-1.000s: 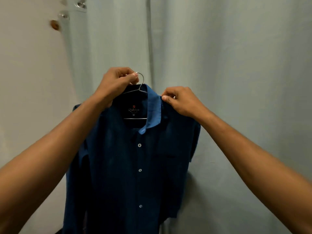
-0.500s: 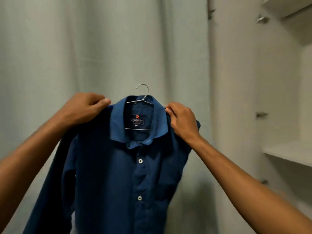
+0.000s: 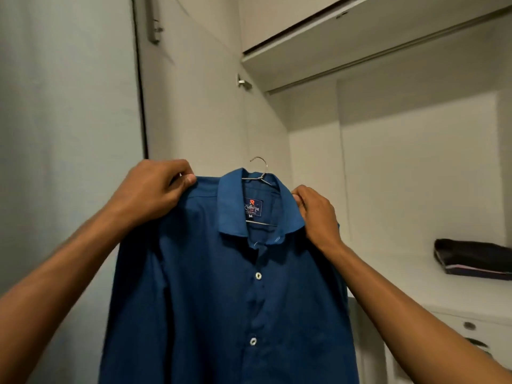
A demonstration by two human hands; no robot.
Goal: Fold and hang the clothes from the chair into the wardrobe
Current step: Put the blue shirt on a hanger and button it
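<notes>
Head view, shirt: a blue button-up shirt (image 3: 221, 286) hangs on a wire hanger (image 3: 259, 173), held up in front of the open wardrobe (image 3: 415, 167).
Left hand: the left hand (image 3: 151, 194) has its fingers (image 3: 189, 179) curled, pinching the shirt's shoulder seam.
Right hand: the right hand (image 3: 317, 213) grips the other shoulder beside the collar.
Key relation: the hanger hook stands between the hands, above the collar; no rail is visible, so the hanging spot can't be told.
Elsewhere: folded dark clothes (image 3: 471, 259) lie on a shelf (image 3: 401, 278), to the right.
</notes>
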